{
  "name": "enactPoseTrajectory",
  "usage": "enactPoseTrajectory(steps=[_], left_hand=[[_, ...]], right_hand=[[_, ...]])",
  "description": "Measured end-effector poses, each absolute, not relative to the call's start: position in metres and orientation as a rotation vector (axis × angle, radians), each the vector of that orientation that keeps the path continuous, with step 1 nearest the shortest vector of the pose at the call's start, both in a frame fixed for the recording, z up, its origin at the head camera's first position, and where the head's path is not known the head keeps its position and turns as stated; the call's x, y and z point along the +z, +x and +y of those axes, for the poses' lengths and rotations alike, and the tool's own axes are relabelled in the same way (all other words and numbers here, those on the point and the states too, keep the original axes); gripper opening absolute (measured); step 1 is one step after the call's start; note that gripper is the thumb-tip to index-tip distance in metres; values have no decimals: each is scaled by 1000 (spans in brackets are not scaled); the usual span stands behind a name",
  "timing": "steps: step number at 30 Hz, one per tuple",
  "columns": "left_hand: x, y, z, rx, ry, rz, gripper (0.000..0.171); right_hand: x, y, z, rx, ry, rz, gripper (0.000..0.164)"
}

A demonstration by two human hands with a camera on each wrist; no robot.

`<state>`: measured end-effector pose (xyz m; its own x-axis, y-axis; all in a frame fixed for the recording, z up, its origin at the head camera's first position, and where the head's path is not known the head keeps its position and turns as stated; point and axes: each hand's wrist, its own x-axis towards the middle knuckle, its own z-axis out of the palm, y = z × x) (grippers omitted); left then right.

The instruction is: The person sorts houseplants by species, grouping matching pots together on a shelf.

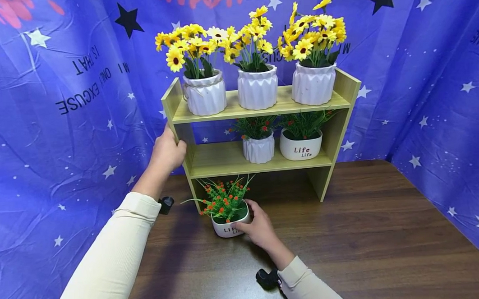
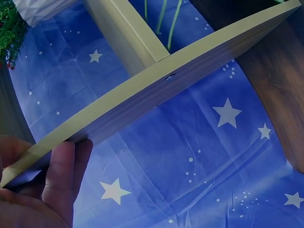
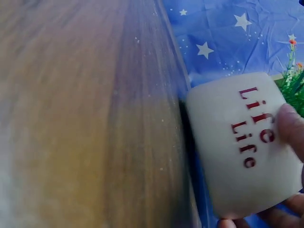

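My left hand [image 1: 167, 149] grips the left side panel of a light wooden shelf [image 1: 215, 159]. In the left wrist view, its fingers [image 2: 61, 164] wrap the panel's edge. Lower down, my right hand [image 1: 264, 227] holds a white oval flowerpot [image 1: 221, 231] marked "Life" by its right end, thumb on the front and fingers behind. Green grass leaves with small red flowers [image 1: 224, 202] fill the pot, which is at the shelf's lower left front, close over the table. The right wrist view shows the pot's lettered side [image 3: 237, 185] and my thumb [image 3: 290, 126] at its rim.
Three pleated white pots of yellow flowers, left [image 1: 205, 95], middle [image 1: 258, 90] and right [image 1: 314, 86], line the top board. A pleated pot [image 1: 259, 149] and a "Life" pot [image 1: 301, 147] stand on the middle board. A blue star-patterned curtain [image 1: 80, 144] surrounds the brown table [image 1: 374, 232].
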<state>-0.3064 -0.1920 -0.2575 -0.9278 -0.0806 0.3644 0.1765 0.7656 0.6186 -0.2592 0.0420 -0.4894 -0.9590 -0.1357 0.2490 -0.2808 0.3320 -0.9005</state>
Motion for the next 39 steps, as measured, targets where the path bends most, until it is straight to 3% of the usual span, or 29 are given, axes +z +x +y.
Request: enactPoseTrajectory(steps=[9, 21, 30, 39], left_hand=[[-260, -310, -191, -946, -79, -2586, 53], [-259, -311, -190, -943, -80, -2593, 56], [-257, -307, -194, -919, -77, -2590, 53], [-260, -307, -194, -932, -99, -2567, 53]], right_hand=[[-474, -244, 52, 1864, 413, -2328, 78], [-423, -230, 69, 1849, 411, -2216, 76], [-364, -252, 55, 1760, 479, -2168, 72], [-357, -291, 34, 1710, 488, -2168, 70]])
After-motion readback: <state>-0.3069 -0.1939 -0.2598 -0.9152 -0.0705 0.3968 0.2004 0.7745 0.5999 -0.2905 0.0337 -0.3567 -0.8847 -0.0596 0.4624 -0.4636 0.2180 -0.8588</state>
